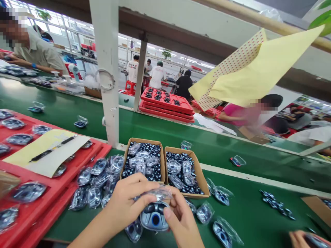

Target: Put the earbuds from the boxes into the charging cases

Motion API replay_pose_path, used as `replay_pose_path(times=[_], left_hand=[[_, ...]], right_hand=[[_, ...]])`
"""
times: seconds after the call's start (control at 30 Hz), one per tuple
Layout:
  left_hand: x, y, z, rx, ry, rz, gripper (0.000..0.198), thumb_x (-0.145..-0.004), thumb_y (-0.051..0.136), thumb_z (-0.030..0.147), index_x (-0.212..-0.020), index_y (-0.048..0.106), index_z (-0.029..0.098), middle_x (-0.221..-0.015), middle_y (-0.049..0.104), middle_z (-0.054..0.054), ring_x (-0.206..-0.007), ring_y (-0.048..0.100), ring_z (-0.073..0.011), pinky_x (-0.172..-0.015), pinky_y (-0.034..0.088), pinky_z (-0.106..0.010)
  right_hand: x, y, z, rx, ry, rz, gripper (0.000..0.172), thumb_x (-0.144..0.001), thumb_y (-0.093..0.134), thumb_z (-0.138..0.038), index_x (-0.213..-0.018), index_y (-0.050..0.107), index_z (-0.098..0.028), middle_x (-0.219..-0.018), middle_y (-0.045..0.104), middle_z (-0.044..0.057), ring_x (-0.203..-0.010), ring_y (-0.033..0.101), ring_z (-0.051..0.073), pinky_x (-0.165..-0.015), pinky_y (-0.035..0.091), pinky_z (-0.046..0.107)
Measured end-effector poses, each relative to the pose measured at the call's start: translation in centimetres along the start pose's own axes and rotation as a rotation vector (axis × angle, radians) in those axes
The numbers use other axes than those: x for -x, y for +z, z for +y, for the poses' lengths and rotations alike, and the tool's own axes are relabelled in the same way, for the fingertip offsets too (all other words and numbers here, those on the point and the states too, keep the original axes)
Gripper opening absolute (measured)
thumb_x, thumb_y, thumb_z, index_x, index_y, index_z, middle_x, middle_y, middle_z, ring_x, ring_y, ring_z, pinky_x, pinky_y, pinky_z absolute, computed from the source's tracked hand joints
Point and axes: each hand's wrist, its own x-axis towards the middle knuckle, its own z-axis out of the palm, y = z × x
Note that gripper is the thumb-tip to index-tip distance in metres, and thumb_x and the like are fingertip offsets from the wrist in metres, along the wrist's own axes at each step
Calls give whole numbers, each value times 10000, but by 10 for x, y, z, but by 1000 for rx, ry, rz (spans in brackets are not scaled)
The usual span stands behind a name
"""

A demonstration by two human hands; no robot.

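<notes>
Left hand [130, 197] and right hand [182, 217] hold a clear-lidded case [154, 222] between them.
At left, a red tray [55, 193] carries more cases; just beyond the hands, two cardboard boxes [162, 162] hold small dark pieces topped with cases. Open green surface [248, 203] lies rightward, up to a white strip [245, 176]; farther off, stacked red trays [181, 112] bear dark pieces.

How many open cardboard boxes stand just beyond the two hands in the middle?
2: a left box and a right box, side by side, both holding small dark parts. No others show there.
</notes>
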Motion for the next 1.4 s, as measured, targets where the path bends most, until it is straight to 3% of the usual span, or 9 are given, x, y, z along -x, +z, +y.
replay_pose_path(times=[0.23, 0.37, 0.47, 0.63, 0.83, 0.97, 1.1, 1.23, 1.4], left_hand=[[-16, 40, 9, 60, 201, -21, 208, -790, 551, 192, -989, 605, 167, -788, 620, -44, -708, 575, -112, -633, 489, -206], [-32, 76, 14, 95, 299, -109, 181, -797, 536, 174, -962, 609, 158, -766, 644, -43, -707, 576, -119, -650, 486, -215], [-53, 98, 6, 86, 183, -315, 216, -817, 502, 228, -1005, 598, 181, -833, 656, -36, -763, 587, -130, -688, 483, -232], [-95, 117, -44, -246, -59, -553, 325, -809, 445, 224, -1117, 533, 172, -1037, 624, -62, -899, 582, -186, -799, 456, -316], [-123, 171, -92, -371, 94, -802, 560, -675, 476, 14, -1195, 472, 223, -1276, 467, -68, -1119, 455, -233, -925, 355, -348], [-139, 204, -104, -351, 184, -961, 551, -568, 633, 85, -1089, 551, 245, -1159, 557, -49, -1035, 513, -233, -853, 402, -302], [-152, 205, -109, -336, 206, -977, 435, -472, 716, 148, -893, 617, 193, -929, 604, -50, -820, 582, -231, -709, 450, -290], [-148, 179, -89, -270, 223, -827, 364, -581, 643, 131, -930, 560, 193, -952, 547, -31, -887, 535, -193, -772, 424, -273], [-102, 134, -37, -133, 249, -477, 216, -761, 488, 130, -969, 527, 176, -971, 513, -70, -937, 462, -183, -823, 403, -310]], right_hand=[[21, -55, -11, 429, -307, 143, 411, -733, 568, -317, -1122, 468, -232, -830, 586, 30, -614, 526, 126, -571, 442, 227], [21, -75, -28, 802, -448, 144, 194, -771, 503, -188, -948, 575, -224, -846, 625, 31, -720, 566, 143, -623, 449, 223], [22, -110, -28, 903, -281, 314, 158, -804, 447, -234, -806, 603, -207, -742, 643, 21, -652, 585, 139, -602, 454, 219], [39, -220, 8, 896, 154, 773, 266, -736, 454, -429, -796, 572, -198, -705, 646, 39, -581, 610, 180, -536, 458, 252], [39, -293, 62, 957, 410, 850, 218, -639, 466, -384, -712, 568, -206, -691, 653, 32, -545, 600, 190, -530, 434, 274], [37, -290, 70, 915, 406, 756, 251, -572, 536, -395, -708, 614, -200, -703, 672, 34, -670, 629, 221, -615, 466, 286], [34, -265, 51, 931, 386, 799, 413, -610, 539, -445, -925, 620, -190, -970, 644, 118, -922, 581, 287, -768, 449, 360], [5, -199, 27, 671, 154, 659, 413, -710, 502, -445, -1034, 570, -198, -1066, 595, 99, -881, 593, 229, -721, 490, 318], [-37, -110, 20, -43, 59, 394, 488, -792, 431, -471, -1160, 465, -152, -957, 618, 103, -704, 619, 180, -515, 516, 279]])
